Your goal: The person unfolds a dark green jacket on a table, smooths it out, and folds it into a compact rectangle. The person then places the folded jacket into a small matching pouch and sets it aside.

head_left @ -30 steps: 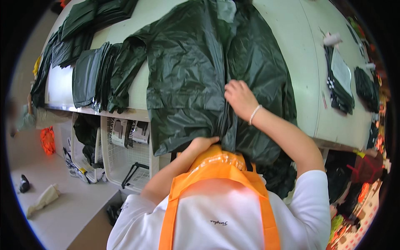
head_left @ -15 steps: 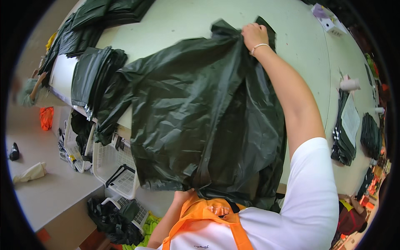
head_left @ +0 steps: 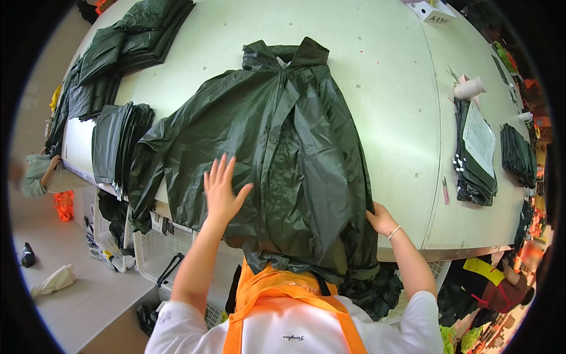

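One jacket (head_left: 268,153), centre frame: left hand (head_left: 221,192) open over it, right hand (head_left: 382,220) at edge, grip unclear; overhanging hem (head_left: 265,259) could cause slippage.

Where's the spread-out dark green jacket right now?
In the head view, the jacket lies centrally on the pale table, left hand over it, right hand at its right edge.

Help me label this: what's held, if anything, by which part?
The left grip, spread, holds nothing. The right grip touches the green jacket at its right edge; a hold cannot be confirmed.
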Available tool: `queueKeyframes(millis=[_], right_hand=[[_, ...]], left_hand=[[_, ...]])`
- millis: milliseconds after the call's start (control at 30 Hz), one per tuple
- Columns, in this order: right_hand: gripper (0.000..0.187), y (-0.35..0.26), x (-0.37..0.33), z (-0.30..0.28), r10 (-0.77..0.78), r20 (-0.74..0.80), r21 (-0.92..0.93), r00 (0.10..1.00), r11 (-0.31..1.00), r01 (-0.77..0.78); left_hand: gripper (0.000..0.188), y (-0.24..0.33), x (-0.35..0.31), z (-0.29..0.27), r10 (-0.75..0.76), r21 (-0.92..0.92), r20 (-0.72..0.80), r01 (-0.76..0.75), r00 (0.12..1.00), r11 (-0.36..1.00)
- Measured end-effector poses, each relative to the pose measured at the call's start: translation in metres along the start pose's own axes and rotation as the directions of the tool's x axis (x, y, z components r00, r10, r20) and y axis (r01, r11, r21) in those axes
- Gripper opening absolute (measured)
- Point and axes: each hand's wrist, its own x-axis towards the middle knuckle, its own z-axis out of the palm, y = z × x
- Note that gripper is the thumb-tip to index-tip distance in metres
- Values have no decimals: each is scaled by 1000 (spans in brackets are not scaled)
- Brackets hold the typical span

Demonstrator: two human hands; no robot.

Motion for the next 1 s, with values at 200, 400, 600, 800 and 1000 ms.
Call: queueKeyframes(millis=[200,400,600,800,1000], right_hand=[[39,-11,-11,-146,-191,-709,-369,679,921,-126],[31,-11,19,-149,17,-608,-534,794,732,-424],[37,-98,64,-111,-204,-717,-146,667,979,143],[29,-177,173,-70,-148,-613,124,776,952,280],[37,-191,269,-74,119,-623,196,773,981,7]], left_hand=[[80,-18,-6,53,63,164,147,-88,987,983],[58,-20,-10,38,67,-178,72,-53,995,983],[25,-23,157,-6,146,-282,-317,-240,937,929],[44,-26,313,28,-207,-647,80,208,975,733],[48,-18,383,60,-159,-336,385,299,909,893]])
